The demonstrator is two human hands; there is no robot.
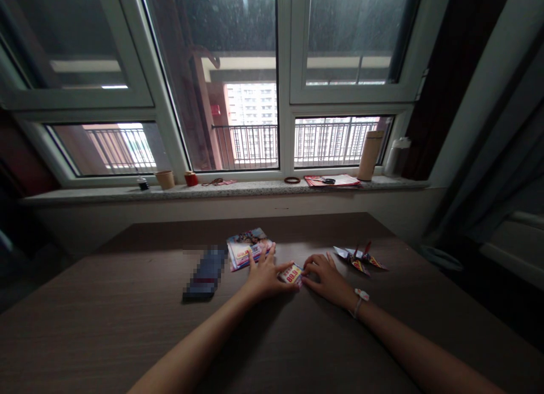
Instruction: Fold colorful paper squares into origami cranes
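A small folded piece of printed paper, marked "89.9", lies on the table between my hands. The thumb and forefinger of my left hand hold its left side, while the other fingers stretch toward a stack of colourful printed paper sheets. At the paper's right edge, my right hand pinches it with bent fingers; a bracelet circles that wrist. Just right of this hand stand folded paper cranes made from similar printed paper.
A dark, pixelated flat object lies left of my left hand on the brown table. On the windowsill behind are a paper cup, a red spool, scissors on red papers, and a tan bottle.
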